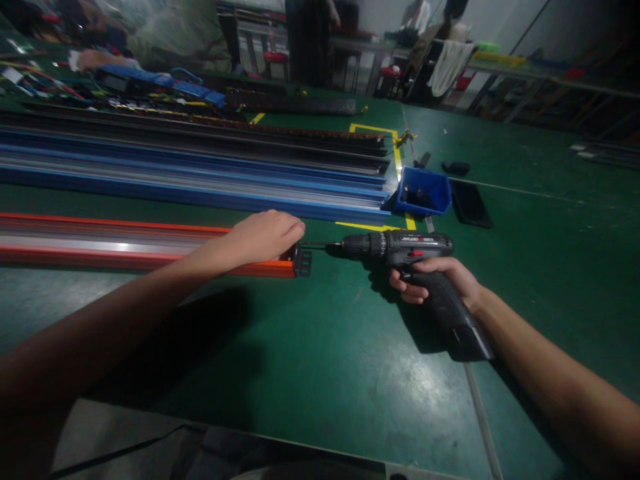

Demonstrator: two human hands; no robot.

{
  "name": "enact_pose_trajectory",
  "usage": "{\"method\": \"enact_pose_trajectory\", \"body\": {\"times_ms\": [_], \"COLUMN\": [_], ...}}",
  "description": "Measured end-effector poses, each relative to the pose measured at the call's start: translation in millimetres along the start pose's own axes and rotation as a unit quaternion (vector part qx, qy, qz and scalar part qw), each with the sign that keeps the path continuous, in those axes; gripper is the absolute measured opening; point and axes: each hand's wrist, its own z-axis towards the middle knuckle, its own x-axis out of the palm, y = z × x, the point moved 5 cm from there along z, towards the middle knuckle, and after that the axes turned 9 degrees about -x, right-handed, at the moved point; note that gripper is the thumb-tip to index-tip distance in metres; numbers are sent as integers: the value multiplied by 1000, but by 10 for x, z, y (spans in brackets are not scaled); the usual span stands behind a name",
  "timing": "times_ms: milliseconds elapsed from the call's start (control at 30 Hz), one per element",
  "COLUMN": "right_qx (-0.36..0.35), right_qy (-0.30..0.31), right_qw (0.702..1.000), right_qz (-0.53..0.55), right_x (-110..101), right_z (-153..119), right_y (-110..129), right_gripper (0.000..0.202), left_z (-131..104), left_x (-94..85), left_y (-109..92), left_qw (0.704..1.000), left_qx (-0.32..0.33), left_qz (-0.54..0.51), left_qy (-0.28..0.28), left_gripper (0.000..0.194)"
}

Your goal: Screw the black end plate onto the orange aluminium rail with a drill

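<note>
My right hand (pixel 440 280) is wrapped round the handle of a black cordless drill (pixel 415 247). The drill lies level, and its long thin bit points left at a black end cap (pixel 304 261). That cap sits on the right end of an orange metal profile (pixel 265 268), which stretches off to the left. My left hand (pixel 267 237) is closed over the profile's end, just behind the cap, with its fingers curled down. The tip of the bit reaches the cap; whether it sits in a screw is too small to tell.
Several blue profiles (pixel 225 187) and dark profiles (pixel 300 143) lie beyond the orange one. By their right ends stands a blue bin (pixel 427 193) with small dark parts, next to a black flat object (pixel 471 203). A person's hand (pixel 105 60) is near wiring across the table.
</note>
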Motion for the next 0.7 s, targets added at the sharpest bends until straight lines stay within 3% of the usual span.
{"method": "enact_pose_trajectory", "body": {"times_ms": [700], "right_qx": [5], "right_qy": [-18], "right_qw": [1000], "right_qz": [-3], "right_x": [-7], "right_z": [-6], "right_y": [4], "right_gripper": [27], "left_z": [23], "left_x": [-11], "left_y": [18], "left_qw": [998], "left_qx": [-53], "left_qz": [-29], "left_qy": [27], "left_gripper": [52]}}
